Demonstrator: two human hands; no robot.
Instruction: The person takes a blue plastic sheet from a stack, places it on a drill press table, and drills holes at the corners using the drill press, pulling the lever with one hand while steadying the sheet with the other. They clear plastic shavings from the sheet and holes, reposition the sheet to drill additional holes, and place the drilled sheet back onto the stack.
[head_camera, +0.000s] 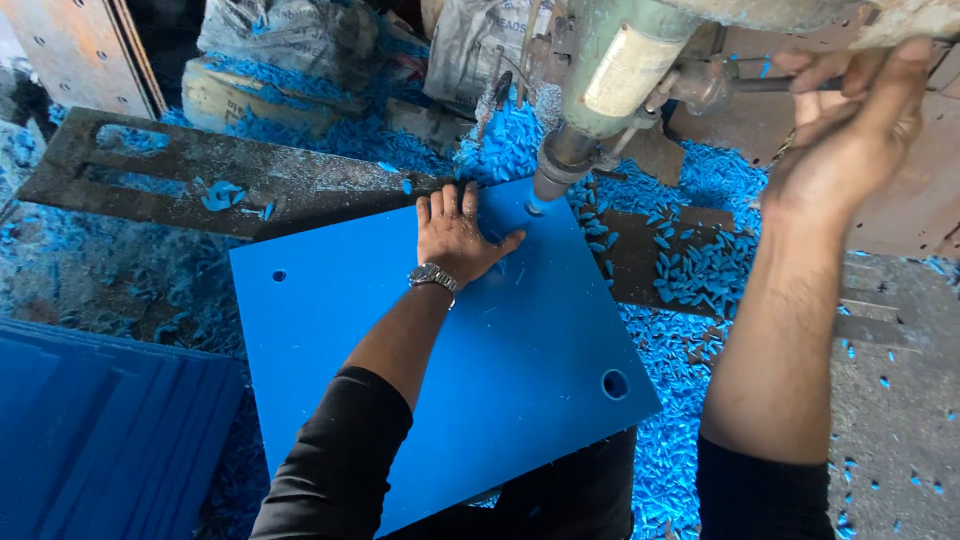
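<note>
Head view, left hand (455, 238): fingers spread flat, pressing the blue plastic sheet (430, 350) at its twelve o'clock edge.
Right hand (850, 130): curled tight around the drill press feed lever (770, 85), at two o'clock.
Drill bit (540, 195): touching the sheet's one o'clock corner.
Doing it well: judged, firm downward pressure and a slow, steady feed.
Sheet's lie: flat, roughly square, no clear long axis; corners point toward five and eleven o'clock.
Around: blue shavings (690, 270).

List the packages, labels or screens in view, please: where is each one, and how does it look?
Grey plastic sack: top left of centre, crumpled, behind blue shavings.
Pale printed sack: top centre, left of the drill, whitish-grey with dark print.
Cream label: on the green drill body, rectangular.
No screens.
</note>
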